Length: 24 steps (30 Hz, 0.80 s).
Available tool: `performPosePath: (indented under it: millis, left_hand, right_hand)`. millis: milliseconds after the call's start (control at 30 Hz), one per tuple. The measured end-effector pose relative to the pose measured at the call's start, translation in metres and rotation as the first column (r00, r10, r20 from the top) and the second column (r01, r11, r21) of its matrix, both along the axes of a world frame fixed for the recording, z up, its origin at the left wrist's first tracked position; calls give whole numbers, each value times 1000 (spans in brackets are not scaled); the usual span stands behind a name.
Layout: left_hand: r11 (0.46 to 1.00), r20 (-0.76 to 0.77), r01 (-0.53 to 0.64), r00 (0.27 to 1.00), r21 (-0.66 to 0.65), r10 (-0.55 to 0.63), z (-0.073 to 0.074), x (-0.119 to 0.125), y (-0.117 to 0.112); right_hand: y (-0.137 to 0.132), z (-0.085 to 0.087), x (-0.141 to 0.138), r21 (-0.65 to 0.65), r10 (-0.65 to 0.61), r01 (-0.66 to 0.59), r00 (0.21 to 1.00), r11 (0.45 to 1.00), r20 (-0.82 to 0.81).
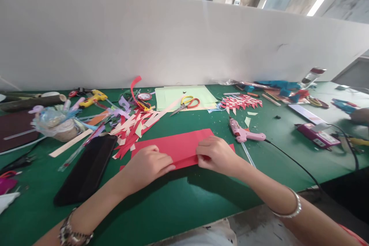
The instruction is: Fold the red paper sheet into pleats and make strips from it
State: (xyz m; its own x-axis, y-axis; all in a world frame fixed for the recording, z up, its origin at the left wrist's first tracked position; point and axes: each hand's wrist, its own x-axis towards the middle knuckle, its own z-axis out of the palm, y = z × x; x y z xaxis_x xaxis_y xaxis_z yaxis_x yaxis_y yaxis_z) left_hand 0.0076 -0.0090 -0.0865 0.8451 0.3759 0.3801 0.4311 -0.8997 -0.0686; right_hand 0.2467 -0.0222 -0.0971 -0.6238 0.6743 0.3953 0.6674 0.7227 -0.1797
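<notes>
A sheet of red paper (175, 145) lies in front of me on the green table, its near edge folded up in a narrow strip. My left hand (150, 163) presses on the left part of that edge, fingers closed over it. On the right part, my right hand (215, 154) pinches the paper between thumb and curled fingers. Both hands hide portions of the fold. A pink glue gun (245, 132) rests just beyond my right hand, a clear glue stick (248, 154) beside it.
Scissors (188, 103) lie on pale green paper (167, 94) at the back. Red and cream paper strips (134, 128) heap at the left, near a black pouch (89, 169). Woven red-and-white paper (240, 102) lies at back right. Another person's hand (360, 116) shows at the right edge.
</notes>
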Motion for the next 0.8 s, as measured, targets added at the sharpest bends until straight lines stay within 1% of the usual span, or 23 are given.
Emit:
performPosePath:
  millis: [200, 267, 367, 433, 500, 567, 600, 633, 667, 733, 800]
  left_hand:
    - [994, -39, -30, 999, -103, 26, 11, -13, -4]
    - [992, -44, -38, 998, -124, 33, 15, -16, -7]
    - [991, -45, -33, 999, -130, 28, 18, -19, -11]
    - [993, -45, -35, 999, -113, 30, 19, -20, -11]
    - [996, -30, -40, 999, -76, 38, 21, -21, -8]
    - [998, -19, -39, 999, -39, 38, 22, -20, -6]
    - [999, -20, -35, 999, -27, 34, 23, -19, -5]
    - [999, -26, -31, 999, -19, 30, 24, -18, -5]
    - [1000, -34, -29, 999, -11, 28, 24, -16, -5]
    - [1000, -45, -28, 999, 13, 28, 26, -10, -8]
    - [999, -52, -28, 998, 37, 30, 26, -4, -13]
  right_hand:
    - [-6, -2, 30, 21, -60, 61, 998, 998, -32]
    - [-8, -3, 39, 35, -79, 80, 997, 996, -17]
    - [-9, -3, 54, 65, -132, 130, 991, 989, 32]
    - [-9, 0, 63, 124, -195, 189, 980, 974, 38]
    - [-10, 7, 68, 203, -284, 285, 958, 937, -37]
    - [-14, 16, 67, 243, -319, 349, 935, 905, -156]
    - [-16, 21, 63, 241, -304, 347, 932, 906, -199]
    - [-19, 26, 57, 223, -269, 313, 941, 923, -206]
    - [-22, 30, 51, 194, -232, 265, 956, 944, -177]
    - [-26, 36, 37, 77, -153, 156, 987, 985, -44]
    - [-28, 37, 26, -86, -60, 68, 994, 994, 96]
